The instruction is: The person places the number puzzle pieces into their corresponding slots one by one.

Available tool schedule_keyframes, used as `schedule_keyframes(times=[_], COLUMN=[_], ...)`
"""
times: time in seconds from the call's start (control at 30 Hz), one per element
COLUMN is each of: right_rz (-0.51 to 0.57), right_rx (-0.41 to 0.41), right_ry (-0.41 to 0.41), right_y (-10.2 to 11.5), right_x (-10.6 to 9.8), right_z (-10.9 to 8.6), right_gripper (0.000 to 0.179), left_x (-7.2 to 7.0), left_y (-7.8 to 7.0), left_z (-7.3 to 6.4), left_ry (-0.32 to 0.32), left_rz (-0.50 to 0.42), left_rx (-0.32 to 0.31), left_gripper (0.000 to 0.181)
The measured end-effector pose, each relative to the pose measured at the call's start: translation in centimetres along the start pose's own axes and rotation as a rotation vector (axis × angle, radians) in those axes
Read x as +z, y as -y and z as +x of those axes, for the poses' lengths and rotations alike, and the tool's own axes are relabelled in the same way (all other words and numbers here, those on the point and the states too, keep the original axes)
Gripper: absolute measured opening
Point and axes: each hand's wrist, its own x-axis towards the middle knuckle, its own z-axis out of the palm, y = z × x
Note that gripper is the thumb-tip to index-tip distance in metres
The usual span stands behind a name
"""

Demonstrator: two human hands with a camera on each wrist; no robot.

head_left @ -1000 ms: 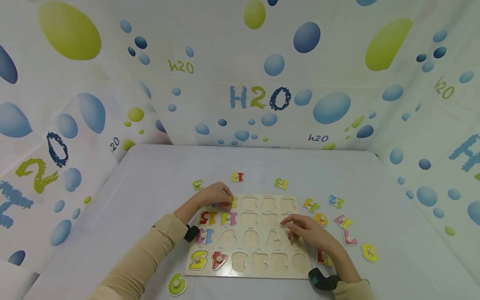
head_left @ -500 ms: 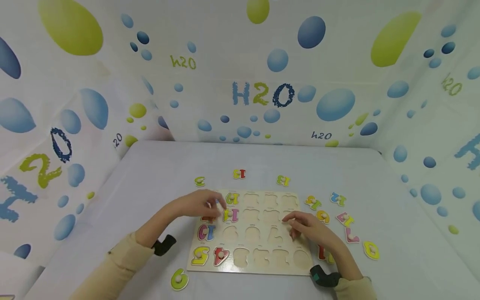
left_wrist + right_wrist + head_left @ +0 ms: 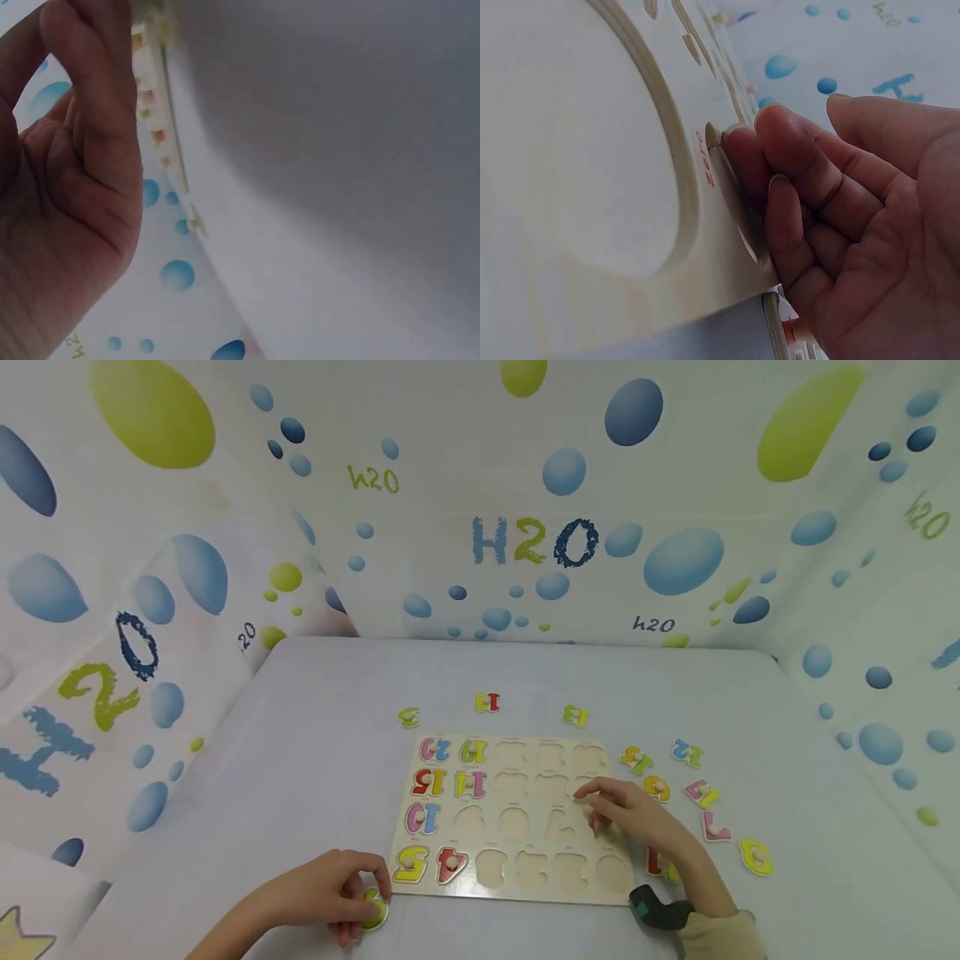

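Observation:
In the head view my left hand (image 3: 322, 889) is at the board's near left corner, thumb and index finger pinching a green number piece (image 3: 377, 922), a 6 or 9, on the table. Its fingertips run out of the top of the left wrist view. Over the right side of the wooden number board (image 3: 502, 891) lies my right hand (image 3: 630, 814), fingers loosely bent and holding nothing; the right wrist view shows its fingertips at the board's surface. Seated in the board are a 20 (image 3: 435, 749), 19 (image 3: 472, 752), 15 (image 3: 428, 782), 14 (image 3: 470, 785), 10 (image 3: 422, 818), 5 (image 3: 410, 865) and red 4 (image 3: 452, 864).
Beyond the board lie a green 3 (image 3: 408, 717), a red and yellow piece (image 3: 487, 702) and a 13 (image 3: 576, 716). Right of it are scattered a blue and green 12 (image 3: 687, 752), pink 7 (image 3: 715, 827), yellow 0 (image 3: 755, 857) and several others. A printed curtain (image 3: 450, 460) surrounds the table.
My left hand has left the board's upper left, uncovering the 20 and 15, and come down to the green piece at the near left. The right hand has stayed over the board.

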Motion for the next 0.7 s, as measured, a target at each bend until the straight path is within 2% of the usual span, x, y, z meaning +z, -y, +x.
schedule_keyframes(times=[0.07,0.3,0.53,0.7], right_rz=[0.022,0.033,0.036,0.023], right_rx=[0.01,0.024,0.028,0.03], right_ry=[0.003,0.0,0.003,-0.003], right_y=[0.1,0.1,0.2,0.3], right_x=[0.0,0.2,0.1,-0.1], right_z=[0.0,0.1,-0.1,-0.1], right_gripper=[0.025,0.026,0.026,0.027], left_x=[0.1,0.5,0.5,-0.3], left_y=[0.3,0.5,1.5,1.0], left_z=[0.0,0.1,-0.3,-0.4], left_ry=[0.007,-0.015,-0.046,-0.082], left_rz=[-0.03,-0.059,-0.09,-0.088], left_rx=[0.001,-0.075,-0.062,-0.066], left_gripper=[0.008,0.01,0.008,0.005])
